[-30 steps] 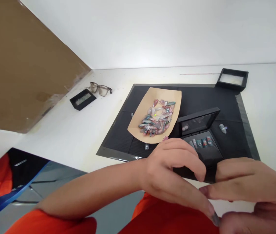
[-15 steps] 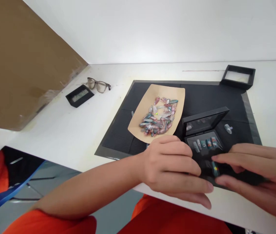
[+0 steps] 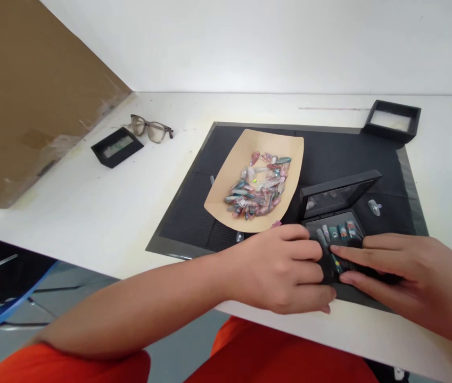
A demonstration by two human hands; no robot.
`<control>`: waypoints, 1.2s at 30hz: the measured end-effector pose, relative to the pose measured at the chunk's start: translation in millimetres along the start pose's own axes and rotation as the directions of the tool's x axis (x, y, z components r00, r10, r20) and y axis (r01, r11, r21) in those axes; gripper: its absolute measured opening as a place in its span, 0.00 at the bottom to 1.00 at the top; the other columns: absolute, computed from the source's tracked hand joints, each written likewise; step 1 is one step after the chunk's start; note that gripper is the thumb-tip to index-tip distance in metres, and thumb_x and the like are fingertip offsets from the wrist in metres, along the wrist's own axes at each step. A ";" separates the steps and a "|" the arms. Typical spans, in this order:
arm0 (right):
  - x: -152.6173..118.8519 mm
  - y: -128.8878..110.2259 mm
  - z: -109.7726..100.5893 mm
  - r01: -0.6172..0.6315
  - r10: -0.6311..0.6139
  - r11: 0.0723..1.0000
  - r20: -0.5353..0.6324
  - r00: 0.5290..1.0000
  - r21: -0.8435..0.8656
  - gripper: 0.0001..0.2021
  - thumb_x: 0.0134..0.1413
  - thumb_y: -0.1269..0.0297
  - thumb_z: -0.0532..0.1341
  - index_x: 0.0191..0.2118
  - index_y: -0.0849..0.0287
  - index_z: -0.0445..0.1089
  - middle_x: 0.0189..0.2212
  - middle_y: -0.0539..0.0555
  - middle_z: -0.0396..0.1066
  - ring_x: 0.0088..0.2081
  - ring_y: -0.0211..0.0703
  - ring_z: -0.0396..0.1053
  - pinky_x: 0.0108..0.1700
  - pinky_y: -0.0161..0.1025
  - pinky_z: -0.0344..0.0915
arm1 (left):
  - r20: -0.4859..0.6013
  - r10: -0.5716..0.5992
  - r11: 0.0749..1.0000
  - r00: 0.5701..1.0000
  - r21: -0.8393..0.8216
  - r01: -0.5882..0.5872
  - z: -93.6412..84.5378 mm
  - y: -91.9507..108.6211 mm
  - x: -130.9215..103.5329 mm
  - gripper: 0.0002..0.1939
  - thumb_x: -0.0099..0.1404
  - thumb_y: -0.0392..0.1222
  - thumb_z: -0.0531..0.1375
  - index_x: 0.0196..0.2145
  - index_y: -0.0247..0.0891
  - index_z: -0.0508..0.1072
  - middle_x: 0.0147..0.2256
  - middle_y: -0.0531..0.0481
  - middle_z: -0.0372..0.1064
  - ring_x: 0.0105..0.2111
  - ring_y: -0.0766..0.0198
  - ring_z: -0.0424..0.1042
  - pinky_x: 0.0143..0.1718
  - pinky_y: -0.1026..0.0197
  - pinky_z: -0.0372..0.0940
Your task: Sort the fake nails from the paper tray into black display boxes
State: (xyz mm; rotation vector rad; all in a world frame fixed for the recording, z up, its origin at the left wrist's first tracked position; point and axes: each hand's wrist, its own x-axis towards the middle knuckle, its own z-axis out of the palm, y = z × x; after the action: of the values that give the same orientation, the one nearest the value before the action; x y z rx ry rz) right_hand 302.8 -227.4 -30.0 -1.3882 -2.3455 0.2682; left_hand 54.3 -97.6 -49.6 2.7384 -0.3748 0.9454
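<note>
My left hand (image 3: 285, 268) is closed, its fingers curled at the left side of an open black display case (image 3: 341, 194); its fingertips are hidden, so what they hold cannot be seen. From the other side, my right hand (image 3: 405, 271) pinches a dark teal false nail (image 3: 336, 263) with a yellow spot between thumb and forefinger, low over the case's front part. Inside the case, a row of several false nails (image 3: 333, 233) lies on the grey lining. The lid with its clear window is tilted up behind them.
A cardboard tray (image 3: 221, 205) of mixed false nails lies on the black mat (image 3: 329, 151). One clear nail (image 3: 374, 207) sits right of the case. A black frame box (image 3: 393, 121) is at the back right. Glasses (image 3: 151, 129) and another black case (image 3: 117, 148) are left.
My right hand has moved left with the teal nail, closer to my left hand. My left fingers have curled in at the case. The view has shifted slightly.
</note>
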 end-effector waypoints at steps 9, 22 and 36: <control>-0.7 -2.5 -1.8 -0.056 0.054 0.997 -0.047 0.997 -0.047 0.18 0.81 0.56 0.58 0.57 0.55 0.85 0.34 0.53 0.83 0.29 0.39 0.82 0.27 0.31 0.74 | -0.020 0.061 0.993 0.998 0.105 -0.058 -7.8 5.7 -1.4 0.10 0.79 0.43 0.68 0.37 0.45 0.86 0.36 0.60 0.85 0.48 0.65 0.81 0.60 0.55 0.76; 5.4 -5.0 -3.8 0.043 -0.042 0.999 0.006 0.999 -0.017 0.21 0.84 0.60 0.54 0.50 0.53 0.87 0.30 0.51 0.83 0.29 0.37 0.83 0.30 0.30 0.75 | -0.343 -0.260 0.949 0.903 0.081 0.304 -57.2 -31.9 -15.9 0.19 0.85 0.52 0.56 0.34 0.51 0.77 0.25 0.60 0.80 0.32 0.63 0.81 0.50 0.46 0.76; 1.8 -0.8 -8.4 0.076 -0.088 0.992 -0.115 0.990 -0.104 0.19 0.84 0.55 0.55 0.50 0.52 0.84 0.32 0.48 0.86 0.30 0.35 0.84 0.30 0.29 0.76 | 0.235 -0.557 0.825 0.796 0.044 0.564 -91.7 -55.7 -25.4 0.11 0.73 0.41 0.66 0.31 0.44 0.82 0.42 0.54 0.89 0.42 0.61 0.86 0.51 0.57 0.77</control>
State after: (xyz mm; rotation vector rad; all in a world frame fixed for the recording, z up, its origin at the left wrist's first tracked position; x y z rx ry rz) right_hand 305.0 -226.6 -21.7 -1.3099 -2.3380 0.0443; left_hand -0.2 -14.4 -1.9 2.6812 0.3837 0.4449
